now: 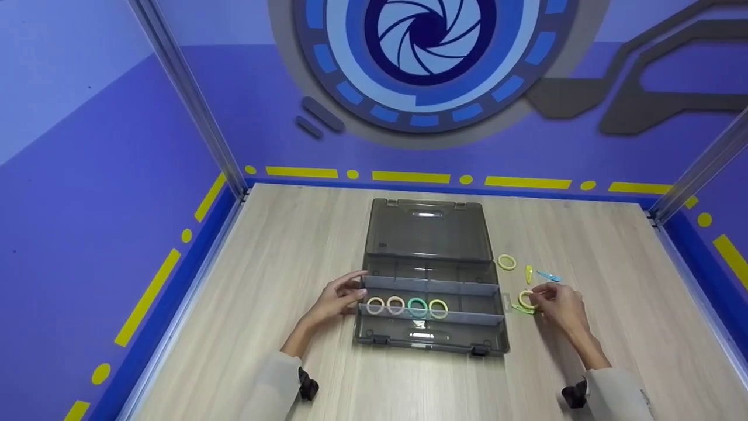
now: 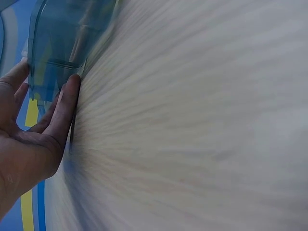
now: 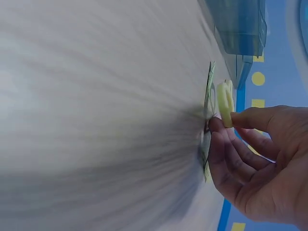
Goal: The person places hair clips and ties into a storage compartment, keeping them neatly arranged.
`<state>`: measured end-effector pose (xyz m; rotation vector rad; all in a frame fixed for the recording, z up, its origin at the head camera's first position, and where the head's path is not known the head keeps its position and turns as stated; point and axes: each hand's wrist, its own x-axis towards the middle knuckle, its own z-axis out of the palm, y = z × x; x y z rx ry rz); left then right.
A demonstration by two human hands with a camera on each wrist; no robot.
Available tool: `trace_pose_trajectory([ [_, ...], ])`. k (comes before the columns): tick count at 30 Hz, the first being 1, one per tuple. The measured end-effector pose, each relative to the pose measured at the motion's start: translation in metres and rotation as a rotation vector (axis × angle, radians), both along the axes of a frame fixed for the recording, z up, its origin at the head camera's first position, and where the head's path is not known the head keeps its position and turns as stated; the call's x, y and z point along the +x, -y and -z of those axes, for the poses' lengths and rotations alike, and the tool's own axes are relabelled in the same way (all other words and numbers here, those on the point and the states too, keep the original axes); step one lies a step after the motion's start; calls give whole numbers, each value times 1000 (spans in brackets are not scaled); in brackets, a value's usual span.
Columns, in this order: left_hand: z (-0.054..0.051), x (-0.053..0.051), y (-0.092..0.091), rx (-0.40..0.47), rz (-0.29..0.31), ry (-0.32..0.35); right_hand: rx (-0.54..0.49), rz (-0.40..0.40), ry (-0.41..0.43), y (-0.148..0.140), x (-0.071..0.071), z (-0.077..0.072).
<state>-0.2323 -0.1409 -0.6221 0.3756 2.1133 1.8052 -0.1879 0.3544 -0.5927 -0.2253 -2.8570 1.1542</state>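
Note:
A smoky clear divided box lies with its lid folded back. My left hand rests against the box's left side; in the left wrist view its fairly straight fingers touch the wall. Four would be a count, so: several hair ties, including a teal one, stand in a row along the front divider of the middle compartment. Right of the box, my right hand pinches a pale yellow hair tie between thumb and fingertips, just above a green hair clip.
Beyond the right hand lie another yellow hair tie, a yellow hair clip and a blue hair clip on the wooden table. Patterned blue panels wall in the table's back and sides.

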Motion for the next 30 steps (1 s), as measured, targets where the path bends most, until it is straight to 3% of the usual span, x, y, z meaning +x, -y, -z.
trace_pose_trajectory([
  [13,0,-1,0,8,-3,38,-255,7,124,-16,5,-7],
  [22,-1,-1,2,-42,9,-58,-338,-51,143,-13,5,-23],
  [30,1,-1,1,-34,-6,-9,-351,-84,138,-1,5,-42],
])
